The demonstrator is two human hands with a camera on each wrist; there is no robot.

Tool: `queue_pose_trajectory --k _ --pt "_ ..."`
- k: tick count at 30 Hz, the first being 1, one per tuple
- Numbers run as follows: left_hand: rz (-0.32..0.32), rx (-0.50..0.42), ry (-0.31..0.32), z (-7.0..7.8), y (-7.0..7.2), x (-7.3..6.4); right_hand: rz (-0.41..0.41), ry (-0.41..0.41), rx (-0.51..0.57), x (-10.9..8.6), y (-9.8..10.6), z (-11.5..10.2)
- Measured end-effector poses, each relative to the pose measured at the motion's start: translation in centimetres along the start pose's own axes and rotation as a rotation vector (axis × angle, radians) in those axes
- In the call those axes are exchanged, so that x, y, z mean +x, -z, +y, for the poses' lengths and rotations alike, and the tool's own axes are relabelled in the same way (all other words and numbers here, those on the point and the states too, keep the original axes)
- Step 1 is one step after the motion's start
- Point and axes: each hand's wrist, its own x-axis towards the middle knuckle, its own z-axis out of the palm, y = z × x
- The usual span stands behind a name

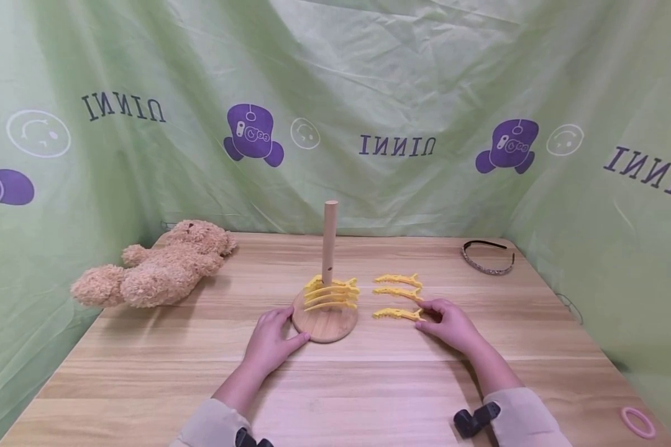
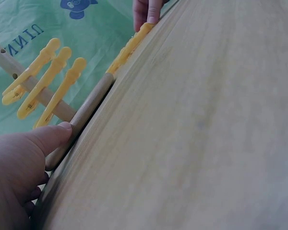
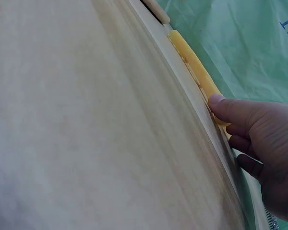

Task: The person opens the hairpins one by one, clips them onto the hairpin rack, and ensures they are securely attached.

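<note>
A wooden stand has a round base [image 1: 325,330] and an upright post [image 1: 329,239]. Several yellow alligator hair clips [image 1: 335,297] are clamped one above another low on the post; the left wrist view shows these clips [image 2: 47,88] too. My left hand [image 1: 271,341] grips the base's left rim, thumb [image 2: 55,136] on its edge. To the right of the stand, three more yellow clips lie in a column on the table. My right hand [image 1: 450,326] pinches the tail of the nearest clip [image 1: 394,314] between thumb and fingers, and this clip [image 3: 194,60] lies along the tabletop.
A fluffy brown teddy bear [image 1: 170,267] lies at the table's back left. A glittery headband [image 1: 488,269] sits at the back right, and a pink ring [image 1: 637,423] near the front right. Green printed curtains [image 1: 335,74] surround the wooden table [image 1: 162,379].
</note>
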Motion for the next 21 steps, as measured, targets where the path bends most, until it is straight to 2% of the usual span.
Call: queue_pose_trajectory --k 9,17,21 --pt "-0.001 -0.006 0.011 0.0 0.2 0.0 0.006 0.016 -0.036 -0.2 0.0 -0.4" --pt "0.003 -0.007 0.011 0.0 0.0 0.1 0.004 -0.047 0.049 -0.7 0.5 -0.9" --pt "-0.001 -0.005 0.011 -0.1 0.0 0.1 0.010 -0.047 0.109 -0.6 0.8 -1.8"
